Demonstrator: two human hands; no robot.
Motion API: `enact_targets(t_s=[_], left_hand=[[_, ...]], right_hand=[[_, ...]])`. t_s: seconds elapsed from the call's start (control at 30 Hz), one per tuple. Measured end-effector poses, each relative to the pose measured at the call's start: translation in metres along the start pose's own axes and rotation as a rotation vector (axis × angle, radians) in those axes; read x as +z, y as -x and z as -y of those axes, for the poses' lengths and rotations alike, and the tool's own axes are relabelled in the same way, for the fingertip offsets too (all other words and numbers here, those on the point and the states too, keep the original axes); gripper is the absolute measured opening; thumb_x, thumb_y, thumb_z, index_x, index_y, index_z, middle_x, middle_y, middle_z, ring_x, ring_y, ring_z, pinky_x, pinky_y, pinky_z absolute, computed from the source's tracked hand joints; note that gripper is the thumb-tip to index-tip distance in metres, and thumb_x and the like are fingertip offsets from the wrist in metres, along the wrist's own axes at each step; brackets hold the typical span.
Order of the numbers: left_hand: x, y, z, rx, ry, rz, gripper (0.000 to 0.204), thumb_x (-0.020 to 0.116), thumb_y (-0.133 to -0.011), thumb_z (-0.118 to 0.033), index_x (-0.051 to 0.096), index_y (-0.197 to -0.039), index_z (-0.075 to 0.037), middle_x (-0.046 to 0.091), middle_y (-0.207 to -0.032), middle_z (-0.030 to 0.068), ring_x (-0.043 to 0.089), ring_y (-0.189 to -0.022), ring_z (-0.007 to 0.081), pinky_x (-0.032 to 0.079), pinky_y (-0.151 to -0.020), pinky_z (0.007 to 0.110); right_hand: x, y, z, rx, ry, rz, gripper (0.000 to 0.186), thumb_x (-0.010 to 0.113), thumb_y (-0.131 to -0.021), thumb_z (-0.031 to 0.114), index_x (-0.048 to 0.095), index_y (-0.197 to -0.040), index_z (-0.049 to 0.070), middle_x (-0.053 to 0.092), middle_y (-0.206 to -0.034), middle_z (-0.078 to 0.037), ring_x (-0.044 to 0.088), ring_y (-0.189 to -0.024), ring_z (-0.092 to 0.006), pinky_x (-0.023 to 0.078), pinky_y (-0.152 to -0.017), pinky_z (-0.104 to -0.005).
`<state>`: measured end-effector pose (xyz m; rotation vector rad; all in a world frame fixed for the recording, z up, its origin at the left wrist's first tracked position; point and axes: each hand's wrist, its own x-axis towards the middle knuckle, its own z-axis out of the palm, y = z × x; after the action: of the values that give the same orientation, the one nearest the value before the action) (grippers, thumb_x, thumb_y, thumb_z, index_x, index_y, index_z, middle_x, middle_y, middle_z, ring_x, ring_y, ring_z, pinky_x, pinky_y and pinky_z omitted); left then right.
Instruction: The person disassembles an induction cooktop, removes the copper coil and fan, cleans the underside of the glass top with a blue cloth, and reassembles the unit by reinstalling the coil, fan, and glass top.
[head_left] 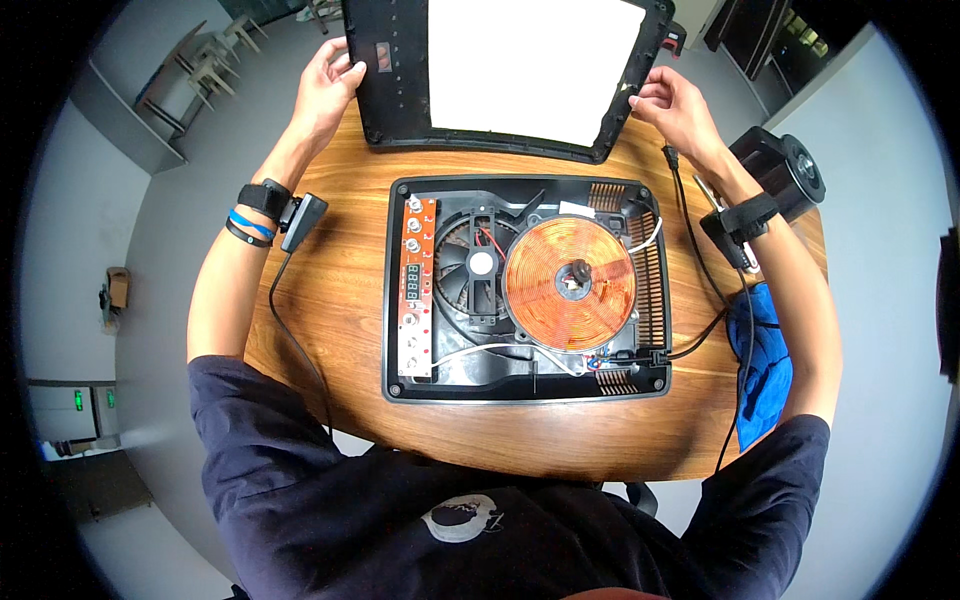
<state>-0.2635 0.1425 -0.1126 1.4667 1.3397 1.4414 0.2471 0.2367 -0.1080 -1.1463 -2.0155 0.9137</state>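
Note:
My left hand has its fingers closed on the left edge of the cooktop cover, a black-framed lid with a bright white panel. On the opposite edge, my right hand pinches the same cover, which is raised beyond the housing. Nearer me lies the open induction cooker base, a black tray. Inside are an orange control board with a small display, a black fan and a round copper coil. White wires cross the base. The cover's top goes out of view.
The wooden table has a curved edge. A black power cord runs right of the base, its plug lying near the far edge. A black jar-like container and a blue cloth are at the right. Wrist-worn devices trail cables. Stools stand far left.

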Motion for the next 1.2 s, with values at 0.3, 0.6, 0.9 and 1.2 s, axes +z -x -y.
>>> enact_targets(t_s=[0.3,0.6,0.9,1.2], left_hand=[[0.012,0.033,-0.025,0.126,-0.156,-0.011,0.038,0.071,-0.108,0.004,0.057,-0.144,0.004,0.073,-0.143,0.0118,0.069,-0.132,0.0189,0.057,-0.113,0.035],[-0.025,0.079,-0.009,0.092,-0.551,0.338,0.032,0.060,-0.116,0.002,0.058,-0.147,0.002,0.071,-0.146,0.0124,0.063,-0.138,0.0189,0.050,-0.122,0.039],[-0.014,0.128,-0.055,0.116,-0.645,0.543,0.048,0.068,-0.094,0.010,0.063,-0.140,-0.001,0.066,-0.154,0.0159,0.068,-0.138,0.0292,0.054,-0.120,0.041],[0.012,0.138,-0.065,0.230,-0.856,0.676,0.065,0.062,-0.090,0.020,0.063,-0.150,-0.005,0.062,-0.158,0.0163,0.063,-0.146,0.0424,0.057,-0.120,0.049]], right_hand=[[-0.013,0.034,0.016,-0.241,0.332,-0.019,0.034,0.080,-0.107,0.020,0.066,-0.123,-0.007,0.080,-0.109,-0.018,0.081,-0.097,-0.0312,0.065,-0.092,-0.0423],[-0.023,0.077,0.051,-0.444,0.494,0.233,0.022,0.065,-0.114,0.012,0.067,-0.130,-0.003,0.070,-0.120,-0.024,0.070,-0.112,-0.0462,0.058,-0.098,-0.0513],[-0.009,0.127,0.066,-0.313,0.609,0.395,0.045,0.068,-0.104,0.012,0.058,-0.148,0.007,0.066,-0.135,-0.020,0.071,-0.120,-0.0462,0.060,-0.099,-0.0535],[-0.012,0.134,0.044,-0.356,0.633,0.371,0.051,0.066,-0.106,0.012,0.055,-0.155,0.003,0.069,-0.134,-0.021,0.072,-0.122,-0.0439,0.061,-0.100,-0.0517]])
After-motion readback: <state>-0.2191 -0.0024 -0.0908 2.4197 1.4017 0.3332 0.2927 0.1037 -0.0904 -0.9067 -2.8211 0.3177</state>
